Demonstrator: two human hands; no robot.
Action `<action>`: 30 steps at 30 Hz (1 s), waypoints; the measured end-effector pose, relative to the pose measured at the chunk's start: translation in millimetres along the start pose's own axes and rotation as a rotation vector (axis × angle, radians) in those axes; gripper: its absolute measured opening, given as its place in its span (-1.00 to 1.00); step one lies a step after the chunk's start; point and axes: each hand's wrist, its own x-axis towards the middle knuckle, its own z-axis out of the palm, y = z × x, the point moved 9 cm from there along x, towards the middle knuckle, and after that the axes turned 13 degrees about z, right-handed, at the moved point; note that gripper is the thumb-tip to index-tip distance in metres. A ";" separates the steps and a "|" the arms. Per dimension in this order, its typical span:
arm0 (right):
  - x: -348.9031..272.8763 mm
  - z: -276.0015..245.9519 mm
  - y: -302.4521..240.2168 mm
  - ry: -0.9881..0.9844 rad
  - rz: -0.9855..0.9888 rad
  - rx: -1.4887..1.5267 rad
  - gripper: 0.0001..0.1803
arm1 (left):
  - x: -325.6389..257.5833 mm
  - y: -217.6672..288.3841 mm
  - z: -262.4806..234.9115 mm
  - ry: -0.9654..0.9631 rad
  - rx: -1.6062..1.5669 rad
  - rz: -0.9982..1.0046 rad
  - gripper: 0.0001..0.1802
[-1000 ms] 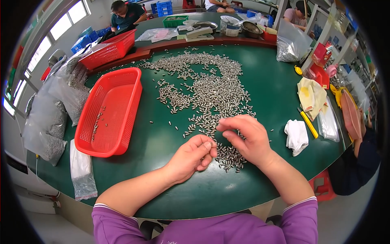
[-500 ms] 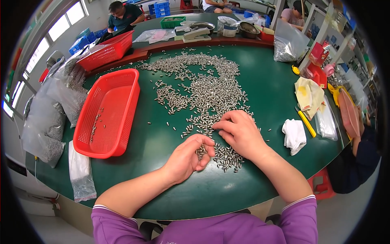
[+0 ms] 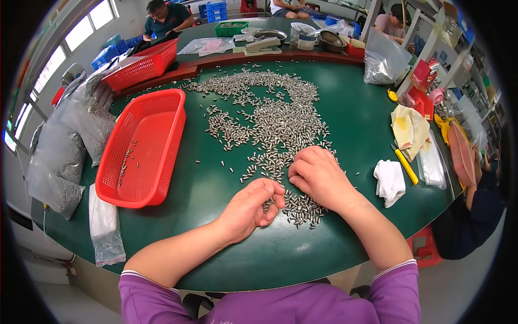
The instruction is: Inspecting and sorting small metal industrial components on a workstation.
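Small silvery metal pins [image 3: 286, 121], short and cylindrical, spread in a large loose heap down the middle of the green table. At the heap's near end my left hand [image 3: 251, 208] rests on its side with fingers curled. Several pins show in the gap between its thumb and fingers. Just right of it, my right hand [image 3: 321, 175] reaches palm down over the pins, its fingers bent and drawn together. Its fingertips touch the heap, and whatever they pinch is hidden under the hand. A smaller cluster of pins [image 3: 303, 209] lies between my two wrists.
A red perforated basket [image 3: 144, 156] with a few pins stands left. Beyond it are bags of pins [image 3: 67, 162] and a second red basket [image 3: 145, 65]. On the right lie a white cloth [image 3: 389, 182], a yellow cutter [image 3: 406, 166] and a stained glove [image 3: 409, 129]. Other people sit around.
My right hand has shifted slightly right, and its fingers have curled in closer over the pins. My left hand keeps nearly the same place. The view has tilted a little.
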 end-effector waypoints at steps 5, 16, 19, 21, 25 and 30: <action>-0.4 -1.4 -0.7 -0.104 0.099 0.484 -0.90 | -0.8 -3.9 0.3 -0.002 0.024 -0.040 -0.89; -3.3 -6.0 -9.0 -0.056 0.041 0.545 -0.89 | -1.1 -4.5 0.9 -0.012 0.027 -0.035 -0.87; -3.9 -8.0 -12.1 -0.034 0.003 0.521 -0.89 | -1.8 -4.2 2.1 -0.019 0.075 -0.047 -0.86; -5.4 -10.6 -16.8 -0.026 -0.049 0.516 -0.86 | -2.3 -4.0 3.2 -0.024 0.104 -0.056 -0.85; -4.5 -17.1 -10.1 0.041 0.012 0.503 -0.86 | -1.3 -4.0 2.7 -0.021 0.098 -0.051 -0.87; -2.5 -26.4 10.1 0.162 0.133 0.356 -0.88 | -0.6 -3.6 3.2 -0.019 0.072 -0.025 -0.86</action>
